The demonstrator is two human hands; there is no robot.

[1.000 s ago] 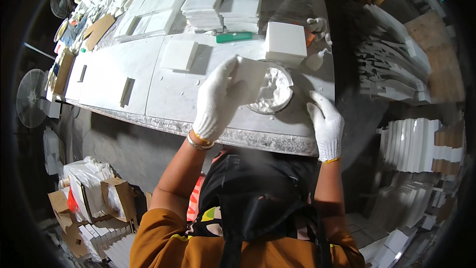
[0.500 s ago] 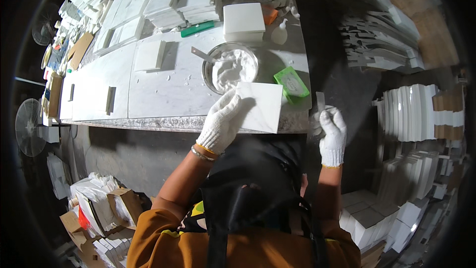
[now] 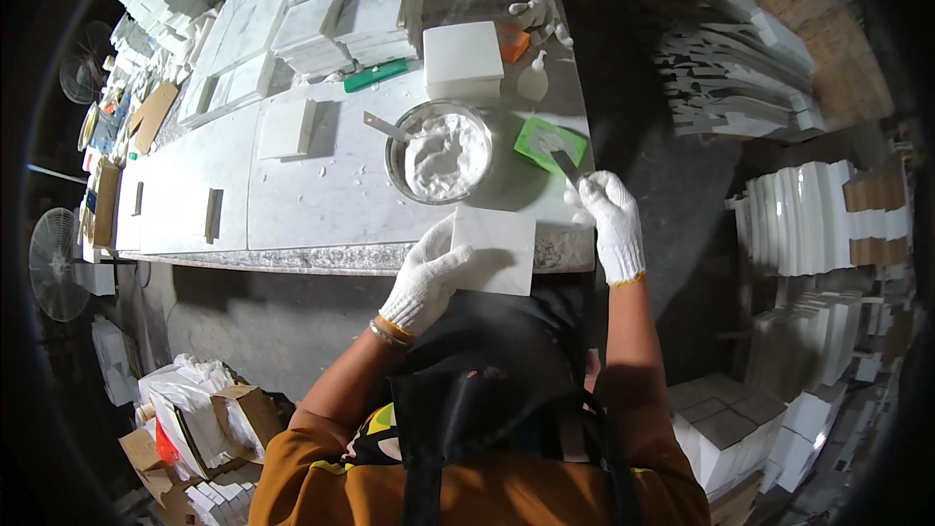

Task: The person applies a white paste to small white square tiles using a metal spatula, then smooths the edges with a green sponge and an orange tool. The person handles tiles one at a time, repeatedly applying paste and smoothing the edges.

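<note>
My gloved left hand (image 3: 427, 276) grips the left edge of a square white tile (image 3: 495, 245), held out just over the table's front edge. In my gloved right hand (image 3: 608, 216) is a putty knife (image 3: 566, 167), its grey blade reaching over a small green tray (image 3: 535, 145) with white paste in it. Whether the blade touches the paste I cannot tell. Left of that tray stands a metal bowl (image 3: 396, 170) of thick white paste (image 3: 446, 158), with a second flat metal blade (image 3: 384, 126) leaning on its rim.
Behind the bowl are a stack of white tiles (image 3: 462, 54), a white squeeze bottle (image 3: 533, 78), an orange block (image 3: 512, 42) and a green bar (image 3: 376, 75). Marble tile stacks (image 3: 378, 19) fill the far table. A fan (image 3: 58, 263) stands left; stacked slabs (image 3: 794, 219) line the right.
My right hand has swung left with the putty knife, from beside the table to over the green tray. My left hand has drawn the tile slightly nearer me, its face now plainer.
</note>
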